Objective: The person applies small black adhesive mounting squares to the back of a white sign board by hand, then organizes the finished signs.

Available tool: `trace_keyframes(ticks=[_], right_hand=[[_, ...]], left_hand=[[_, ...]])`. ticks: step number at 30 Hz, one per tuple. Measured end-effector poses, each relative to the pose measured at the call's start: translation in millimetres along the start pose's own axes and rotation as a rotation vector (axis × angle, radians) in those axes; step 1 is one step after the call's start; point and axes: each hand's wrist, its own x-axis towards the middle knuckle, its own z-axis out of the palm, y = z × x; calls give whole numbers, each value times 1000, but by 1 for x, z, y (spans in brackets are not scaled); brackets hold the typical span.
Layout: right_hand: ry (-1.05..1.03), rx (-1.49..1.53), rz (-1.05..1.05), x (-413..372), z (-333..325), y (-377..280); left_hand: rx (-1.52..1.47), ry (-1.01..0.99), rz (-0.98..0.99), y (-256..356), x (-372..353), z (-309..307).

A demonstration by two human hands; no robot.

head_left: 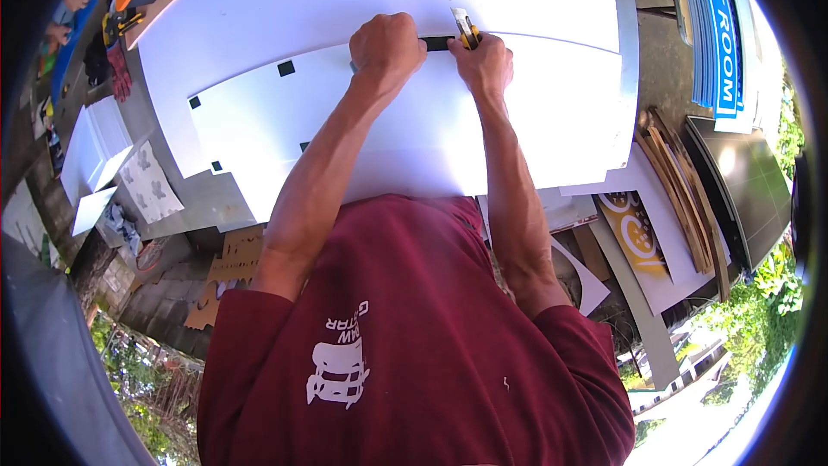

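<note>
A white panel [250, 121] with small black squares lies on a larger white sheet [259, 30]. At its far edge, a short black strip [438, 43] runs between my two hands. My left hand [386, 47] is closed in a fist at the strip's left end; what it holds, if anything, is hidden. My right hand [485, 60] grips a yellow and black utility knife [468, 33], its blade pointing away from me. The fingers of that hand are at the strip's right end.
Wooden strips [681, 194] and a dark glossy panel [743, 190] stand at the right. Blue-edged signs [711, 34] are stacked at the upper right. White offcuts [95, 147] lie at the left. Another person's hands [69, 13] show at the far upper left.
</note>
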Motion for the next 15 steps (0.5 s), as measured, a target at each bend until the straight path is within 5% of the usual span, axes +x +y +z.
trace_keyframes(ticks=[15], right_hand=[[-10,-96,-19,2,5,-5]], left_hand=[[78,14,14,4,4,3]])
